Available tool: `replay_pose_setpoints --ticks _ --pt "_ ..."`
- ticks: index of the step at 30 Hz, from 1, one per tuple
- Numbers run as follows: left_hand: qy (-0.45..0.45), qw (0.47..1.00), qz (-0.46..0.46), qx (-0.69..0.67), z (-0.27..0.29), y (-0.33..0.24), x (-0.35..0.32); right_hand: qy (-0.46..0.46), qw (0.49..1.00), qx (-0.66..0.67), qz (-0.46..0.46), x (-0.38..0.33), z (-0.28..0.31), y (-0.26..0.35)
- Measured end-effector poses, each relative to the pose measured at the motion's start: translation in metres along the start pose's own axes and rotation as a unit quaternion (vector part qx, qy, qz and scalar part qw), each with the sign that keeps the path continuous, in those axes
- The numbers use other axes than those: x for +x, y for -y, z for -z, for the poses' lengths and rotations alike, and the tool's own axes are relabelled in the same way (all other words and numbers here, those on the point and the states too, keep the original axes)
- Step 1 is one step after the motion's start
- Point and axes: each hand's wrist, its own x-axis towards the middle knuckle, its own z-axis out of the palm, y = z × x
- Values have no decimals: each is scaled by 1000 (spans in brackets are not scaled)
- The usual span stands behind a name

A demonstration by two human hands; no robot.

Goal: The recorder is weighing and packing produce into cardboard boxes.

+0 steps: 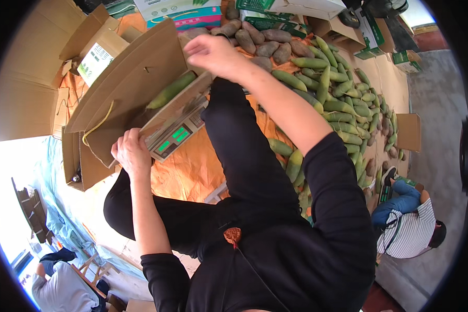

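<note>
An open brown cardboard box (125, 78) stands before me, with a yellow cord handle (99, 120) on its wall. Inside it lies a long green radish (172, 90). My left hand (133, 152) grips the box's near edge, fingers curled over the cardboard. Over the far right corner of the box is my right hand (213, 55), slightly blurred, its fingers stretched out with nothing seen in them. A digital scale (174, 139) with lit green displays sits under the near side of the box. The rest of the box's inside is hidden by its near wall.
A large heap of green radishes (343, 99) spreads to my right, with reddish-brown tubers (268, 49) at the far side. Other cartons (93, 54) stand around. An orange sheet (192, 179) covers the floor near my legs. Two people (411, 229) sit at the lower right and lower left.
</note>
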Motion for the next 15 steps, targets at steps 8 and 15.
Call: replay_pose_setpoints --ticks 8,15 --pt "-5 1000 -3 5 -9 -2 0 -131 970 -99 -180 -114 113 -105" --pt "9 1000 1 5 -9 -3 0 -105 879 -290 -362 -269 108 -241"
